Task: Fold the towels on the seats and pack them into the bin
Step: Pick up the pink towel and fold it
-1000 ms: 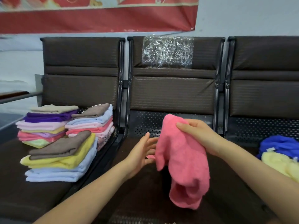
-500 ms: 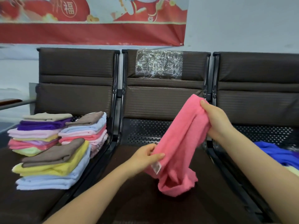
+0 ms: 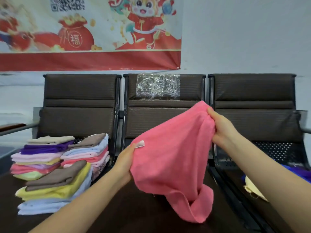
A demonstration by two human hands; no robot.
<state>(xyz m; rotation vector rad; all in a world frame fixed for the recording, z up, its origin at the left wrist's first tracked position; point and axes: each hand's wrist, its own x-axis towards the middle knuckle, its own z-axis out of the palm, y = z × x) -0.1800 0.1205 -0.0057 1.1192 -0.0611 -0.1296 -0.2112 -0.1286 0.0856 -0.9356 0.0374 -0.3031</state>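
Seats (image 3: 80, 125) fill the view, three dark brown ones in a row under a red banner (image 3: 90, 34), and I stand facing the middle one. On the left seat sit my folded stacks (image 3: 57, 170), three piles close together in purple, pink, yellow, brown and pale blue; by my judgement that is most of the folding already done. On the right seat, partly behind my right arm, I can just see unfolded towels (image 3: 252, 187), a blue one and a cream one in a loose heap, so some folding is left. No bin shows anywhere here, so none of the packing looks begun as far as I can tell.

Over the middle seat I hold the pink towel (image 3: 170, 165) spread between my hands, its lower end drooping and curling onto the cushion. It is not yet folded; I judge I am opening it out to find its edges before laying it flat.

My right hand (image 3: 222, 130) grips the upper corner, raised in front of the backrest, fingers curled into the cloth. My left hand (image 3: 125, 163) pinches the lower corner, right by the small white tag (image 3: 140, 144).
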